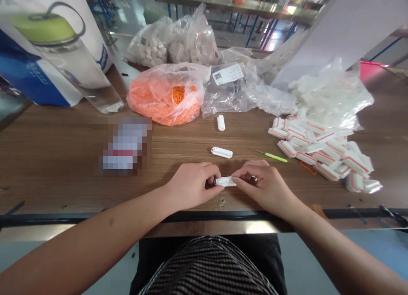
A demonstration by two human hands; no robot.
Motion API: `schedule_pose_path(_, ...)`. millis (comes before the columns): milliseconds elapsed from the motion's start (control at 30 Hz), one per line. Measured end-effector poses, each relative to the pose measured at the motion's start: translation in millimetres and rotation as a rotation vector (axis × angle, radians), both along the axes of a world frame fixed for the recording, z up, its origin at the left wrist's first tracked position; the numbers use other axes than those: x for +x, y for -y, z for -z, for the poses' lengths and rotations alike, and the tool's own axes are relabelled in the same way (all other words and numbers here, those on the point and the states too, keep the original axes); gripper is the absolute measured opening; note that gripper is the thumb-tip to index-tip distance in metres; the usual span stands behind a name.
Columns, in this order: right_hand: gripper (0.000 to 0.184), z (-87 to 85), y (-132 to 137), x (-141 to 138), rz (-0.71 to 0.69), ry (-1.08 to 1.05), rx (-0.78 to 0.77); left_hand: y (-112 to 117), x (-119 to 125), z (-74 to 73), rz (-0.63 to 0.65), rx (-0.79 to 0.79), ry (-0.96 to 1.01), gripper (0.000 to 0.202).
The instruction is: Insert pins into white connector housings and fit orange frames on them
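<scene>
Wood with brown lines is covering the long bench (57, 180), and a blurry patch (124, 146) is hiding one thing on it. The left hand (191, 186) and right hand (264, 186) are both gripping one small white plastic piece (225, 181), pinching its two ends closed between the fingers near the bench's front edge. Just ahead, a short white piece (221, 122) and a ridged white piece (222, 152) are lying apart. One thin metal pin with a green handle (274, 157) is resting nearby. Crinkly bags are sitting behind them, including one orange bag (165, 95). A heap of orange-striped white pieces (318, 150) is piling up too thickly to count.
</scene>
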State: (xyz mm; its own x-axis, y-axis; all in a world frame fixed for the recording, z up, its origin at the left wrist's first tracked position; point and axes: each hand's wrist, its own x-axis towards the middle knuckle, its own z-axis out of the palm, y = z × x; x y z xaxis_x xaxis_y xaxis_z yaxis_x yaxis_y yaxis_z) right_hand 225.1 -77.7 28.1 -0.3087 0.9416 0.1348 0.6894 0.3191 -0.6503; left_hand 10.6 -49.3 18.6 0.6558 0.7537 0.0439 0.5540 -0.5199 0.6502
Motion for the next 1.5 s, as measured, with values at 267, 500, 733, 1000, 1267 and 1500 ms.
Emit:
schedule_pose_path(267, 0.016, -3.7, 0, -1, -0.068, 0.043, 0.075, 1, 0, 0.8, -0.012, 0.005, 0.013, 0.011)
schedule_pose_path(500, 0.019, -5.8, 3, 5, -0.103, 0.124, 0.213, 1, 0, 2.6, -0.023, 0.0, 0.032, 0.011)
schedule_pose_path(733, 0.019, -2.9, 11, -2, -0.154, 0.396, 0.418, 1, 1, 1.6, -0.024, 0.006, 0.024, 0.011)
schedule_pose_path(1000, 0.02, 3.2, 20, 7, -0.085, 0.309, 0.452, 2, 1, 0.2, -0.04, -0.01, -0.013, 0.012)
schedule_pose_path(1267, 0.018, 6.3, -4, 74, 0.243, 0.298, 0.111, 0, 1, 2.9, -0.036, 0.039, -0.005, 0.013)
schedule_pose_path(1500, 0.018, 8.2, -3, 81, 0.197, 0.214, -0.021, -1, 0, 3.5, -0.029, 0.037, 0.006, 0.014)
